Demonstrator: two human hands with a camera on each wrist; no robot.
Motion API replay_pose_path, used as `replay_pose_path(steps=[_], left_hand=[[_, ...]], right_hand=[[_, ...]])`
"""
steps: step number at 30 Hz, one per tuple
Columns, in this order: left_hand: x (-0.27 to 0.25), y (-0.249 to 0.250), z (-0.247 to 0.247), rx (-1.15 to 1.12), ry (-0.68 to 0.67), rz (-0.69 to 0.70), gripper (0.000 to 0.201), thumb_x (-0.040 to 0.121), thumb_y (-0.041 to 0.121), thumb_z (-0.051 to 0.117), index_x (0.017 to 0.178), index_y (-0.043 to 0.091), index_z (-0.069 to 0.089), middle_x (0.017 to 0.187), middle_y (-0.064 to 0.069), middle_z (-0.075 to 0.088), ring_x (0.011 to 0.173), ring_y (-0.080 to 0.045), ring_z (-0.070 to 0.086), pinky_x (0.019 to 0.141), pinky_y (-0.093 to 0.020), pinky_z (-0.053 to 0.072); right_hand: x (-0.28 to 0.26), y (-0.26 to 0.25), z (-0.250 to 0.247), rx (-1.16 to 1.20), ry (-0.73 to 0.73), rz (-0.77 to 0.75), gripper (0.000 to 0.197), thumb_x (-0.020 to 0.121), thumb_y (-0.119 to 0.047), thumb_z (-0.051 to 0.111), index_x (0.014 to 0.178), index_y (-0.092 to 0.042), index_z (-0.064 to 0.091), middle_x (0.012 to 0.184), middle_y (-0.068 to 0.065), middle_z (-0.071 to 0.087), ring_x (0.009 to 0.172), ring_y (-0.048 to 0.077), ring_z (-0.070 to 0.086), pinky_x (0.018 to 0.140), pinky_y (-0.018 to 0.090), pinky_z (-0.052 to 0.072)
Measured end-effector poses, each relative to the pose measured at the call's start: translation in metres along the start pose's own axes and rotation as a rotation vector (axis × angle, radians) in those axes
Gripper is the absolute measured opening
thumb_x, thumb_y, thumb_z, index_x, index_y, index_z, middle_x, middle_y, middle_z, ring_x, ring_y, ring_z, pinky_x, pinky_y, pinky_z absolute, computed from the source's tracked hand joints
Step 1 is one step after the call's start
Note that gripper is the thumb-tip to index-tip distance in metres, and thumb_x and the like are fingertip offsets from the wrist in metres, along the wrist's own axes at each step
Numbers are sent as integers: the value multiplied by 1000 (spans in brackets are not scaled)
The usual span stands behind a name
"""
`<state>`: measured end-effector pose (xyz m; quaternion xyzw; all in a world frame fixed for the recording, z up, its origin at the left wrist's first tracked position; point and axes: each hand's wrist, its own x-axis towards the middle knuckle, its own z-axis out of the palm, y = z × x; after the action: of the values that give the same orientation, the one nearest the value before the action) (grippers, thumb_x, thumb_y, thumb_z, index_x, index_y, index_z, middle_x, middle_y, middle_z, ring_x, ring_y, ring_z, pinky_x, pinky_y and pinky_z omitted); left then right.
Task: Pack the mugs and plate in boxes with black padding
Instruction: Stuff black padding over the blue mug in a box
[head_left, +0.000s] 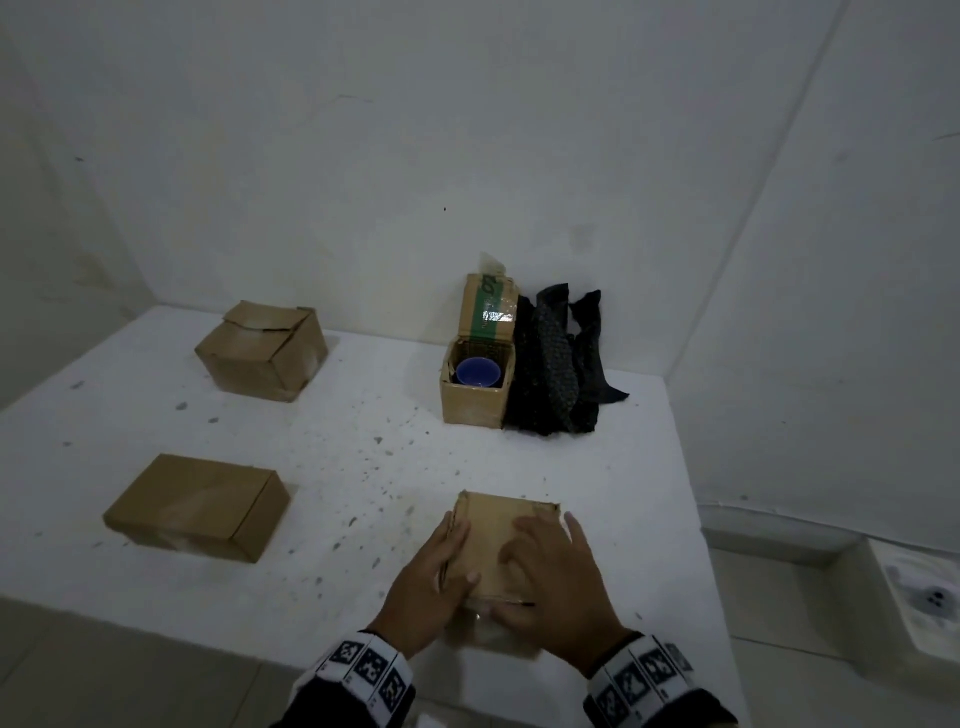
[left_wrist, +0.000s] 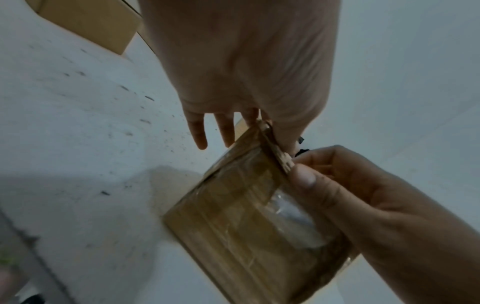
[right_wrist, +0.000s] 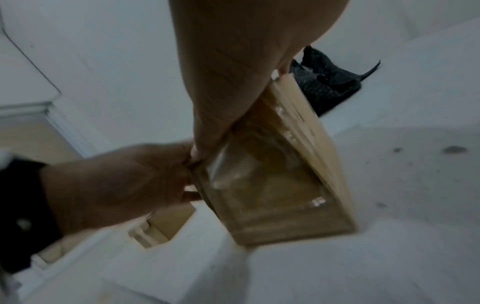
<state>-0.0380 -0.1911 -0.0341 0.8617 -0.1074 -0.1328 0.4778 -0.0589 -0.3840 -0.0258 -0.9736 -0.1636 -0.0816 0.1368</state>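
Evidently the person is closing the near cardboard box (head_left: 506, 545), which sits at the front edge of the white desk (head_left: 363, 441) where both hands reach it without stretching. The left hand (head_left: 431, 577) lies along the box's left side with fingers fairly straight and the thumb up on the lid — a bracing hold, probably so the box cannot slide while the lid is pressed. The right hand (head_left: 550, 577) is spread flat over the top, fingers wide; its thumb curls at the near edge, and in the left wrist view it presses the flap's corner beside the left thumb. What the box contains cannot be seen.

Farther back, a small open box (head_left: 475, 387) stands with its lid (head_left: 488, 309) upright, so the blue mug (head_left: 478, 371) inside shows; no padding over it is visible. The black padding (head_left: 563, 364) is heaped just beside that box on its right, touching it — handy for stuffing around the mug, which looks like the step to come. Two more cardboard boxes lie well apart on the left: a taller box (head_left: 262, 351) at the back with its flaps folded over, and a flat box (head_left: 197, 506) nearer, shut. The plate is not visible; the flat one may hold it, but that is a guess.
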Motion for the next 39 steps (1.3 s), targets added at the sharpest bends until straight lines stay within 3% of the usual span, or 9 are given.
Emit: replay_pose_path(steps=[5, 10, 16, 19, 21, 25, 29, 34, 39], left_hand=[[-3, -2, 1, 51, -32, -6, 57, 94, 36, 49, 144, 34, 23, 154, 16, 10, 139, -2, 17, 114, -28, 26], [-3, -2, 0, 124, -60, 17, 57, 96, 38, 42, 147, 34, 16, 157, 13, 2, 142, -6, 15, 109, -18, 20], [-3, -6, -3, 151, -113, 52, 59, 98, 39, 37, 147, 34, 7, 157, 13, -5, 143, -8, 16, 111, -21, 22], [-3, -9, 0, 81, -123, 55, 62, 98, 38, 37, 147, 34, -1, 157, 13, -6, 143, -7, 14, 110, -20, 22], [-5, -10, 1, 3, -126, 54, 64, 98, 37, 38, 144, 38, -6, 157, 11, -2, 142, -8, 17, 112, -22, 23], [-2, -11, -1, -53, -131, -16, 74, 95, 42, 43, 143, 41, -12, 155, 7, 19, 136, -17, 34, 111, -37, 34], [2, -14, -5, -41, -124, -35, 78, 90, 45, 51, 147, 37, -2, 154, 7, 23, 136, -17, 34, 112, -38, 33], [13, -12, -14, -29, -142, -94, 101, 61, 64, 63, 143, 40, 9, 151, 10, 24, 127, -19, 44, 102, -45, 44], [44, 12, -30, 345, -259, -59, 119, 59, 49, 73, 145, 34, -7, 146, 1, 24, 131, -23, 32, 104, -47, 36]], right_hand=[[-8, -2, 23, -40, -46, -72, 47, 88, -63, 37, 102, -24, 58, 114, 8, 66, 115, 33, 58, 101, 54, 26], [-7, -8, 18, -69, -139, -22, 53, 92, -63, 22, 101, -22, 54, 110, 7, 67, 112, 35, 60, 100, 56, 25], [-7, -19, 6, -44, -240, 41, 58, 80, -72, 40, 106, -24, 56, 117, 4, 64, 117, 30, 56, 98, 58, 42], [-9, -24, 8, 49, -187, 120, 73, 70, -82, 45, 113, -24, 55, 121, -2, 60, 123, 22, 50, 107, 49, 28], [-9, -27, 9, 82, -141, 177, 78, 73, -84, 38, 118, -22, 51, 121, -3, 61, 122, 20, 52, 108, 43, 33], [-6, -26, 12, 4, -145, 163, 74, 75, -80, 36, 119, -22, 49, 121, -3, 59, 123, 21, 49, 95, 50, 43], [-2, -23, 15, -26, -111, 138, 71, 66, -72, 51, 118, -22, 50, 121, -2, 57, 123, 21, 47, 95, 52, 46], [0, -25, 6, -151, -230, 154, 80, 56, -74, 58, 120, -27, 46, 120, -6, 53, 116, 21, 58, 90, 58, 48], [7, -18, -6, -85, -426, 141, 91, 66, -75, 55, 138, -29, 27, 148, -5, 27, 142, 18, 18, 112, 63, -2]])
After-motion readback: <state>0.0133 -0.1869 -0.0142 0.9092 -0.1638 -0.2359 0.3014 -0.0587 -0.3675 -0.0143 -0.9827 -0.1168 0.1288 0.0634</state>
